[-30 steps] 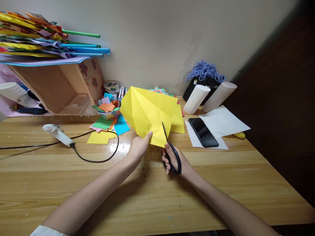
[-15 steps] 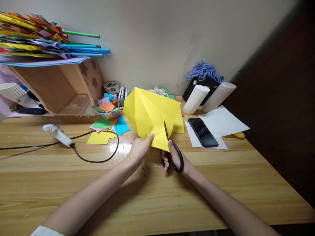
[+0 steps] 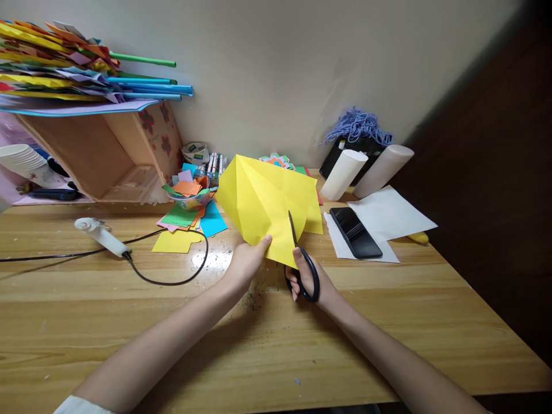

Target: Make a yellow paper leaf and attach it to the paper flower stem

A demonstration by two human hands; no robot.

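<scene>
A creased sheet of yellow paper (image 3: 263, 201) is held up above the middle of the table. My left hand (image 3: 248, 261) is closed on its lower edge, the thumb on the near face and the other fingers hidden behind. My right hand (image 3: 304, 276) grips black-handled scissors (image 3: 311, 282), with thumb and fingers in the loops. One dark blade lies over the front of the paper near its lower right part; the other blade is hidden behind the sheet.
A glue gun (image 3: 101, 236) with a looping black cable lies at left, near coloured paper scraps (image 3: 181, 215) and a bowl (image 3: 192, 198) of scraps. A phone (image 3: 356, 232) rests on white paper (image 3: 392, 213) at right. Two white rolls (image 3: 345, 174) stand behind. A cardboard box (image 3: 99, 155) supports paper flowers (image 3: 56, 63).
The scissors' handles have drawn closer together as my right hand closes. The paper has shifted very slightly; my left hand stays nearly in place.
</scene>
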